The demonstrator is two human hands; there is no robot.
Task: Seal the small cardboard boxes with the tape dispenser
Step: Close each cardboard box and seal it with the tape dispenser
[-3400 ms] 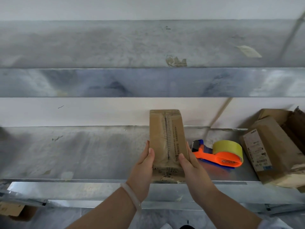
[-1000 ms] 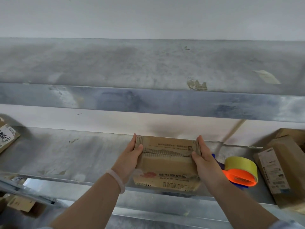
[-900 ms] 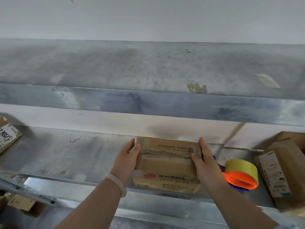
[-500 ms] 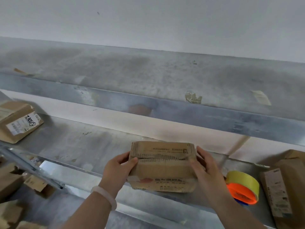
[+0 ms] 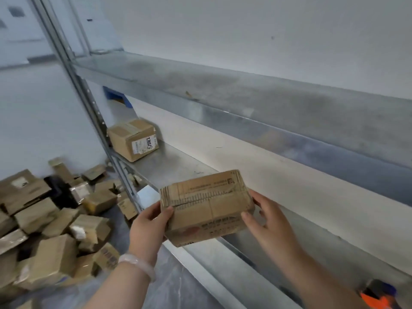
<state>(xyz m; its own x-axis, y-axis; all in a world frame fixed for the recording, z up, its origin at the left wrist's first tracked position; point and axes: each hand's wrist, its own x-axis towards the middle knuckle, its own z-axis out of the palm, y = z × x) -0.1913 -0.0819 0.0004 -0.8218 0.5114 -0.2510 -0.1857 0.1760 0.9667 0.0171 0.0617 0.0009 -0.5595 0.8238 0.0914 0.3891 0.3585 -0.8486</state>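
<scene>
Box [image 5: 207, 206], creased oblong cardboard, between left hand [image 5: 149, 228] and right hand [image 5: 270, 226]

I see soft, cool, even light with no source I can place, and shadows are weak throughout. The lower shelf [image 5: 334, 246] right of the right hand [image 5: 267, 221] sits in faint shade. Above that hand, the upper shelf's front lip [image 5: 289, 139] carries a dull sheen. The box pile [image 5: 55, 230] left of the left hand [image 5: 148, 228] is smeared, and the tape dispenser [image 5: 379, 296] below the right hand blurs at the corner. Up-left of the left hand, the upright post [image 5: 85, 92] leans and bows — wide-angle distortion. The print on the small cardboard box [image 5: 207, 206] between the hands is too soft to read.
</scene>
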